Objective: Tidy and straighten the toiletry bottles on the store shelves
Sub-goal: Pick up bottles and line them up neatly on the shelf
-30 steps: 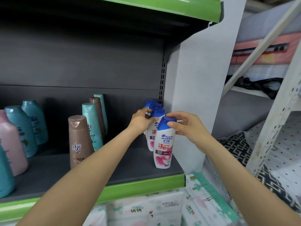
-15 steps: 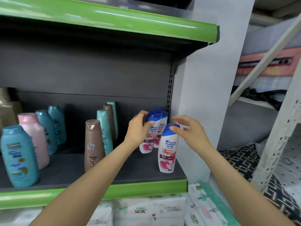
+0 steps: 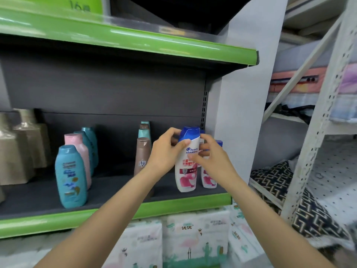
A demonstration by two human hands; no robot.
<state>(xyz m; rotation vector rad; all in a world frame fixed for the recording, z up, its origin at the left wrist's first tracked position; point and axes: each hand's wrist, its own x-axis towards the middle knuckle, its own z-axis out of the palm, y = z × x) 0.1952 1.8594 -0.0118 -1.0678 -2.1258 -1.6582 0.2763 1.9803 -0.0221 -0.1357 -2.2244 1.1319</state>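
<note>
Straightening in progress at the 3 o'clock end of the shelf [image 3: 116, 192], with more clearly left to do. Left hand [image 3: 166, 151] curled around the shoulder of a white shampoo bottle [image 3: 186, 171] with a blue cap, thumb across the label; right hand [image 3: 210, 159] pinching the same bottle from its 3 o'clock side, fingertips on the front. Base standing at or just above the shelf near the front edge; cannot tell which. Second matching bottle [image 3: 207, 176] just behind at 3 o'clock, mostly hidden. Brown bottle [image 3: 143, 155] fronting a fairly neat file of brown and teal ones at 9 o'clock. Further toward 9 o'clock, teal bottle [image 3: 70, 176] and pink bottle [image 3: 78, 151] in a looser, staggered row, probably still to be squared. Glossy, rounded plastic bodies with flip caps; matte dark shelf with a shiny green lip.
</note>
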